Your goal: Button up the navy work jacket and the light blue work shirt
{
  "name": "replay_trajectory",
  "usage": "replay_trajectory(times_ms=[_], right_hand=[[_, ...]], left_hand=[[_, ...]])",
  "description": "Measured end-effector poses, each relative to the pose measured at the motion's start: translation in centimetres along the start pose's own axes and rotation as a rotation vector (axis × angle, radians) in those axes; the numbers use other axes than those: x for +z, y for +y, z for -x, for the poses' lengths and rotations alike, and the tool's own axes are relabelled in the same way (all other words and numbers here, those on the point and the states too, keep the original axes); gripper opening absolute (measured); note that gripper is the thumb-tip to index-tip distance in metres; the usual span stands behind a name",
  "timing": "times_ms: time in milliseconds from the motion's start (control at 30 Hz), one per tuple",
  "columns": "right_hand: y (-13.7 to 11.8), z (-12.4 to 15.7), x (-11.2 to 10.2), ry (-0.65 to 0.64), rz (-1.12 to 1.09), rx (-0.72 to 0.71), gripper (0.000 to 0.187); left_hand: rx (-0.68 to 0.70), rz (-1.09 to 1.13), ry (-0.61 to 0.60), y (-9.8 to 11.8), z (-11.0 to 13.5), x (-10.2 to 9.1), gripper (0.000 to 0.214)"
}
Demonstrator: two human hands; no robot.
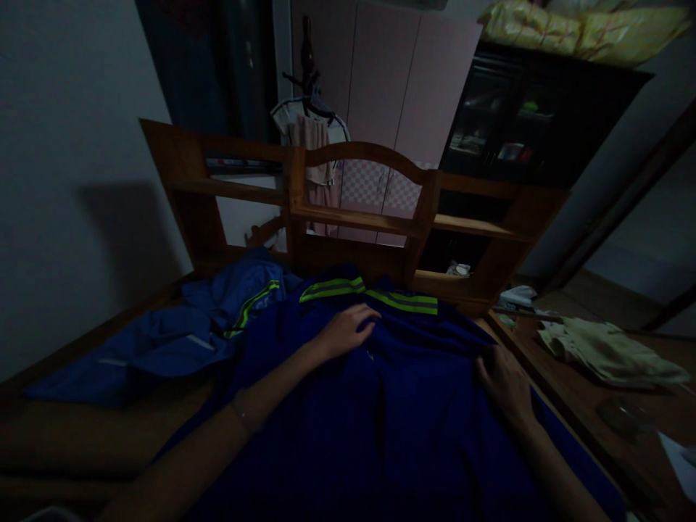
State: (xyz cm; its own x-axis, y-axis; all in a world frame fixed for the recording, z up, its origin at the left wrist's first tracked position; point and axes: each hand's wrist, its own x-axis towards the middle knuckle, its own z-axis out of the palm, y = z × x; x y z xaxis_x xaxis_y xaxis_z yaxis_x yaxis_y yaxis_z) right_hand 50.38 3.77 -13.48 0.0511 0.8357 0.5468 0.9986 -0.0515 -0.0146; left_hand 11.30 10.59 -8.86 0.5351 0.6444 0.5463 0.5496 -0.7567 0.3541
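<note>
A dark blue garment [391, 420] with yellow-green and grey stripes at its far edge lies spread on a wooden bed. My left hand [348, 330] rests flat on its upper middle, fingers stretched toward the striped edge. My right hand [503, 384] lies on the garment's right side near the bed's edge, fingers curled a little against the cloth. Neither hand lifts anything. A lighter blue garment [179, 337] with the same stripes lies crumpled to the left.
The wooden headboard [359, 217] with shelves stands just beyond the garments. A pale folded cloth [609, 351] lies on the floor at right. A dark cabinet [522, 123] and pink wardrobe [391, 87] stand behind. A wall closes the left side.
</note>
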Motion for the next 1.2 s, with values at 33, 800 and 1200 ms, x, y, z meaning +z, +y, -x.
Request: replay_trajectory(times_ms=[33,800,1200], right_hand=[[-0.8,-0.2,-1.0,0.037,-0.009,-0.055,0.013],[-17.2,6.8,-3.4,-0.330,-0.688,-0.218,0.033],[-17.3,6.6,-3.0,-0.375,-0.673,-0.234,0.031]], left_hand=[[0.052,0.057,-0.103,0.8,0.4,-0.2,0.028],[-0.017,0.357,-0.313,0.8,4.0,3.4,0.026],[-0.285,0.478,-0.351,2.6,4.4,2.7,0.014]])
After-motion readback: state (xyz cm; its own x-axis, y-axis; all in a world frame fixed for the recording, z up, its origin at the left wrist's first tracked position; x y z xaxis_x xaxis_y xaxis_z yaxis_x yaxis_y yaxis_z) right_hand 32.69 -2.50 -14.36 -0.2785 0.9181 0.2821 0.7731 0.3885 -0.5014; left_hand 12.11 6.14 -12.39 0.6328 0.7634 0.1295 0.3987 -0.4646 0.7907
